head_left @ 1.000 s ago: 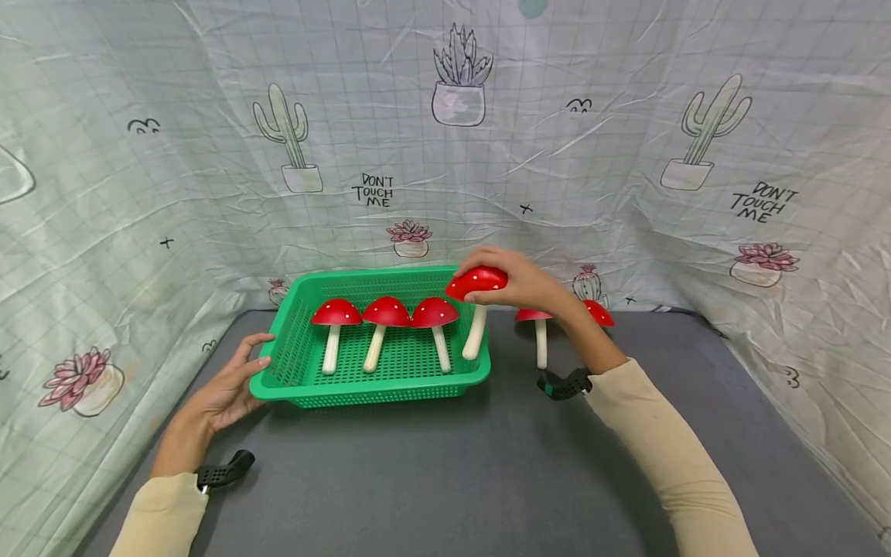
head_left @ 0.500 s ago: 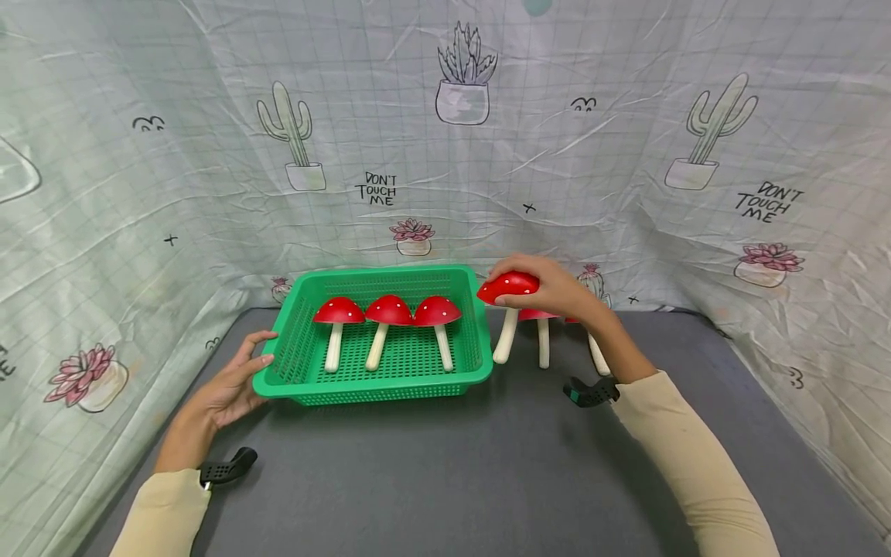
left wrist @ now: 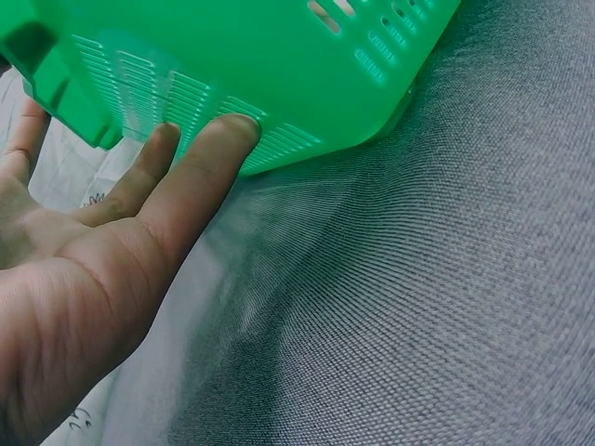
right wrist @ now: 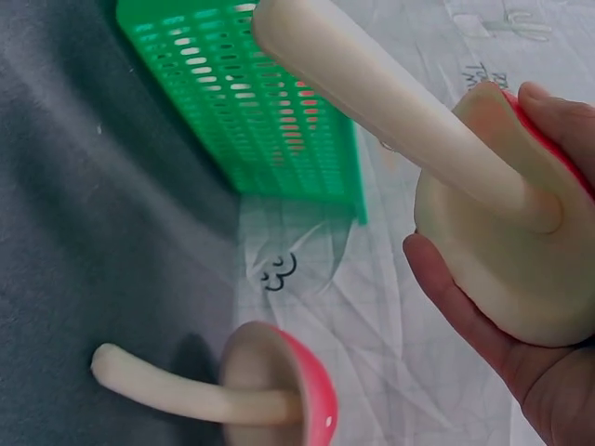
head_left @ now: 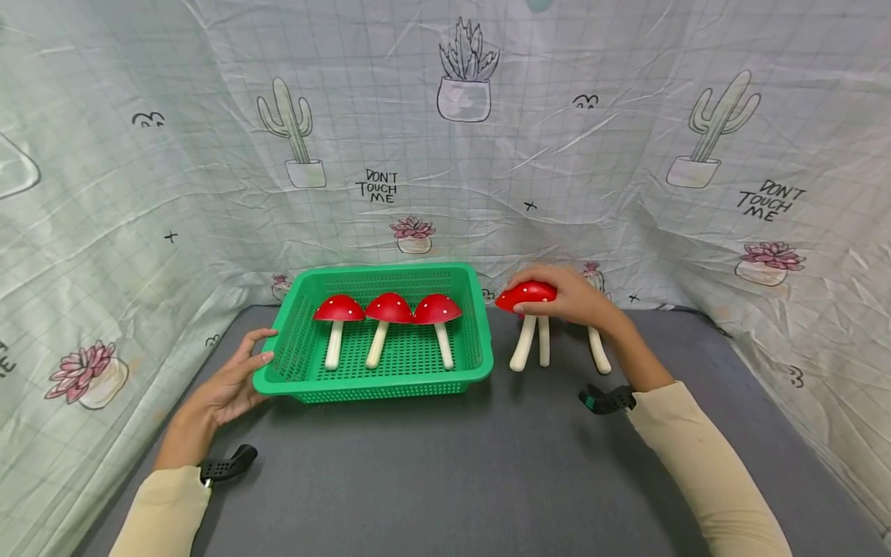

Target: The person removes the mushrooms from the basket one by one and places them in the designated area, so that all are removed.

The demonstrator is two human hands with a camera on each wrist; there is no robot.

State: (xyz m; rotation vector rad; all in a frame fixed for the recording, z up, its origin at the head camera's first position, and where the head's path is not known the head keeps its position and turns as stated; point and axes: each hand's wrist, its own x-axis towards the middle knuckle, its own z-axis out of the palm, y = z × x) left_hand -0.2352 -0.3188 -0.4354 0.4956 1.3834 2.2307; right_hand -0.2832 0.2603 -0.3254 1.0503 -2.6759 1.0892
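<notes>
My right hand [head_left: 567, 298] grips a toy mushroom [head_left: 527, 295] by its red, white-dotted cap, right of the green plastic basket [head_left: 376, 384]. Its pale stem hangs down, tilted toward the lower left. The right wrist view shows the pale underside of the held cap, with thumb and fingers round its edge. Close behind it stands a second mushroom [right wrist: 321, 390], seen on the table in that view. My left hand [head_left: 226, 391] touches the basket's left side, and in the left wrist view its extended fingers [left wrist: 200, 177] rest against the wall.
Three similar mushrooms lie in a row in the basket, the middle one [head_left: 388, 309] and right one with touching caps. Another mushroom's stem [head_left: 599, 352] shows right of my right hand, its cap hidden. A printed cloth [head_left: 529, 155] hangs round the dark table [head_left: 418, 480].
My right hand has carried the mushroom from above the basket's right end out to the right and lower, in front of another mushroom. The left hand keeps its place at the basket.
</notes>
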